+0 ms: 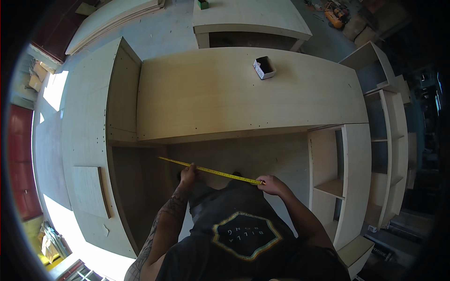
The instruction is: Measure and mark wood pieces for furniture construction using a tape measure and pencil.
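Note:
A yellow tape measure blade [220,173] stretches slantwise in front of my body, over the gap between the wooden furniture parts. My left hand [189,174] is closed on the blade partway along, and its free end points to the far left, near the left cabinet's inner side. At the other end, my right hand [273,184] is closed around the tape measure; its case is mostly hidden by the fingers. Beyond both hands lies a pale wooden desk top [211,93]. A tall wooden side cabinet [89,126] stands to my left.
A small open cardboard box [264,68] sits on the desk top. Open wooden shelving [350,178] stands on my right, with another shelf unit [389,154] beyond it. A loose board [89,191] lies on the left cabinet. Another wooden table [251,16] stands at the back.

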### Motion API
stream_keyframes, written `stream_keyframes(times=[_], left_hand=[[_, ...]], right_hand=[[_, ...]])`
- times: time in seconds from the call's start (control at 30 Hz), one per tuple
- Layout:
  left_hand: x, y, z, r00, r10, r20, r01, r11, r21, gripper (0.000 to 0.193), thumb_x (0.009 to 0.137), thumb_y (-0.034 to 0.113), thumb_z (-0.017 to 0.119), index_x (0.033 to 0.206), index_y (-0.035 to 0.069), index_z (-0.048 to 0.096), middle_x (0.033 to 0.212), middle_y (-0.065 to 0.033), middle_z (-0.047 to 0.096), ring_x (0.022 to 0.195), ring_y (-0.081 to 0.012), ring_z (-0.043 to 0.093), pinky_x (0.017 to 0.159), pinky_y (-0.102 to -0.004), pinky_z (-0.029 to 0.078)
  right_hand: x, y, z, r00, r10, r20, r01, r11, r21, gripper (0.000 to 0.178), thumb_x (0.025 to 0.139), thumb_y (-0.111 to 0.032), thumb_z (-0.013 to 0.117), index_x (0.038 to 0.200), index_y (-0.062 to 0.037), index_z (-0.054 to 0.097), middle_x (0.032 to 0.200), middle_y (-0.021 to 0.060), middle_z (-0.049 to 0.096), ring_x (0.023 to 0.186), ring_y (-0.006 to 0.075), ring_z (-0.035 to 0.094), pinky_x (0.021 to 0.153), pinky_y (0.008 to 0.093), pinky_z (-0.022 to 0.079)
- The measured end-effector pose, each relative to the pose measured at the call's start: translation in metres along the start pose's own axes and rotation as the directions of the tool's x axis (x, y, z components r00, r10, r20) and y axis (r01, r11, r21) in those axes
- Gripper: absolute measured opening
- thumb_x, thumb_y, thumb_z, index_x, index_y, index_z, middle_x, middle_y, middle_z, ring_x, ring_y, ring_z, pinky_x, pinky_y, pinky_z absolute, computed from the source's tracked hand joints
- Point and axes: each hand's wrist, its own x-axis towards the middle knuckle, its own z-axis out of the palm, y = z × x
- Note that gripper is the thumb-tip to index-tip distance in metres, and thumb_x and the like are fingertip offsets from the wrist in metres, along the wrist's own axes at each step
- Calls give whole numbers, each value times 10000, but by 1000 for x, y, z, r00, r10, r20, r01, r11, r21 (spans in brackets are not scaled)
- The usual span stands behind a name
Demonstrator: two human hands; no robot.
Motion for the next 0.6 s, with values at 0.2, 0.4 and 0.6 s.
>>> stream_keyframes(times=[0.2, 0.4, 0.6], left_hand=[[-9, -3, 40, 997, -62, 36, 68, 975, -210, 228, 1078, 275, 570, 1104, 50, 598, 925, -51, 638, 798, -151, 638, 690, -305, 569], [43, 16, -59, 985, -33, -170, -29, 937, -348, 155, 1081, 253, 562, 990, 131, 594, 828, 12, 573, 716, -123, 574, 651, -299, 522], [56, 38, -55, 954, -96, -283, 3, 950, -314, 130, 1070, 225, 575, 1043, 104, 613, 895, -17, 612, 751, -141, 606, 669, -297, 555]], right_hand=[[-71, 71, -37, 994, 74, -86, -84, 990, -113, 516, 839, -268, 744, 1322, -115, 650, 1132, 203, 679, 1083, 376, 659, 940, 455, 540], [-234, 175, -84, 863, 167, -477, -296, 932, -210, 585, 804, -148, 824, 1336, -55, 602, 1086, 192, 645, 1051, 390, 628, 939, 489, 518], [-306, 217, -75, 798, 225, -559, -420, 873, -248, 430, 838, -177, 803, 1202, -18, 639, 997, 172, 666, 917, 344, 669, 826, 447, 550]])
